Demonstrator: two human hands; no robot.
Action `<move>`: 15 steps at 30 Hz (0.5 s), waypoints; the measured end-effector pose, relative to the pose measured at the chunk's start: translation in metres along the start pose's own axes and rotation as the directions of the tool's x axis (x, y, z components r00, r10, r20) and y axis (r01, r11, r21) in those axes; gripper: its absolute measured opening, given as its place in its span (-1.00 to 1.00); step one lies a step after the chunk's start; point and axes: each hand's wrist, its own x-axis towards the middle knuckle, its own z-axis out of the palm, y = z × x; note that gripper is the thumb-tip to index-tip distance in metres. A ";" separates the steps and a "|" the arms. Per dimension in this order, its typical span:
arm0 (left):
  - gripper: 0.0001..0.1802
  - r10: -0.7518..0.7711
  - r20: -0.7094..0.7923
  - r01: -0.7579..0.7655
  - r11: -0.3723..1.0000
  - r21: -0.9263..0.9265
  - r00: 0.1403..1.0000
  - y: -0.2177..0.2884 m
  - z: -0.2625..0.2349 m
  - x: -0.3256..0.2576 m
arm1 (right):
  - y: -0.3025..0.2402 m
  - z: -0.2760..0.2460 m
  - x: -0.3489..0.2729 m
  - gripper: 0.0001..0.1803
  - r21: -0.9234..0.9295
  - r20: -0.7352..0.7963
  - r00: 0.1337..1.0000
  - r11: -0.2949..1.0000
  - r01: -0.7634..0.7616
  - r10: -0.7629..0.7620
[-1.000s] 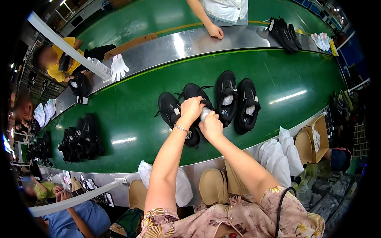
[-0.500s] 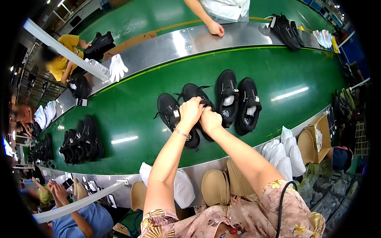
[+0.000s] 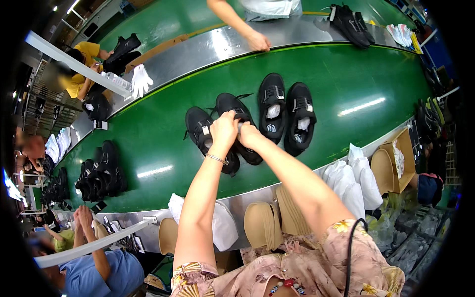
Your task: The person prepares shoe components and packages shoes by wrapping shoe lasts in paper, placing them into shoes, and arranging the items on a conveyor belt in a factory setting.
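Observation:
Four black lace-up sneakers stand in a row on the green belt, toes away from me. My left hand (image 3: 224,130) is closed on the upper of the second sneaker from the left (image 3: 230,102), at its tongue. Against it, my right hand (image 3: 251,136) is curled at that shoe's opening; a small pale bit shows between the hands, and the fingertips are hidden. The leftmost sneaker (image 3: 196,120) lies under my left wrist. To the right, the third sneaker (image 3: 271,94) and the fourth sneaker (image 3: 300,119) have white stuffing inside.
More black shoes (image 3: 110,168) stand on the belt at left. Along the near edge are white wrapped bundles (image 3: 341,185), tan curved inserts (image 3: 262,225) and a cardboard box (image 3: 403,161). Across the belt, a co-worker's hand (image 3: 258,41) rests by the metal ledge (image 3: 198,55), which holds a white glove (image 3: 141,80).
The sneakers and my hands appear shifted slightly left and up in view. My hands stay at the same shoe. The co-worker's hand across the belt has moved left, toward the belt edge.

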 end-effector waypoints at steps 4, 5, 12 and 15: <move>-0.75 0.046 0.011 -0.046 0.998 -0.044 0.999 -0.020 0.000 -0.003 | -0.012 -0.118 -0.096 -0.65 0.117 -0.099 0.959 0.954 0.275 -0.264; -0.65 0.036 0.027 -0.033 0.992 -0.124 0.999 -0.025 -0.005 -0.008 | -0.010 -0.156 -0.127 -0.69 0.249 -0.120 0.958 0.926 0.283 -0.261; -0.60 -0.124 -0.243 0.031 0.934 -0.355 0.962 0.095 -0.086 -0.090 | 0.138 -0.278 -0.350 -0.69 0.377 -0.671 0.741 0.866 0.329 0.010; -0.76 -0.021 -0.119 -0.066 0.731 -0.679 0.993 0.174 -0.075 -0.160 | 0.206 -0.219 -0.412 -0.71 0.550 -0.642 0.720 0.813 0.191 0.265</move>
